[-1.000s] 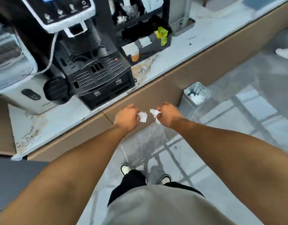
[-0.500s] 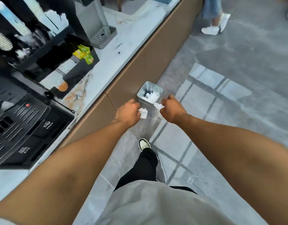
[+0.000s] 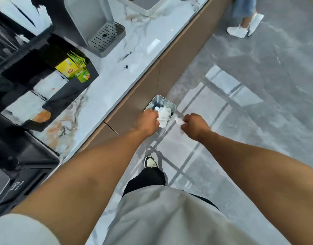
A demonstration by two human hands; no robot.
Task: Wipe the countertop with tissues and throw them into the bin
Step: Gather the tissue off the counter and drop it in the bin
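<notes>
Tissues: the left hand [image 3: 148, 122], fingers clamped on one [image 3: 163, 123], hangs over the bin [image 3: 153, 104]. The right hand [image 3: 193, 126] pinches another [image 3: 178, 120] just right of the rim, so the left is nearer.

The left hand [image 3: 148, 122] has carried its tissue [image 3: 163, 115] over the bin [image 3: 167, 103], right hand [image 3: 194, 126] trailing beside.

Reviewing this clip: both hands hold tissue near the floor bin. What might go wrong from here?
The right hand holds its tissue scrap beside the bin, not over the opening, so releasing now would likely drop it on the floor. The bin is small and already holds tissues, so the left hand's piece might catch on the rim.
</notes>
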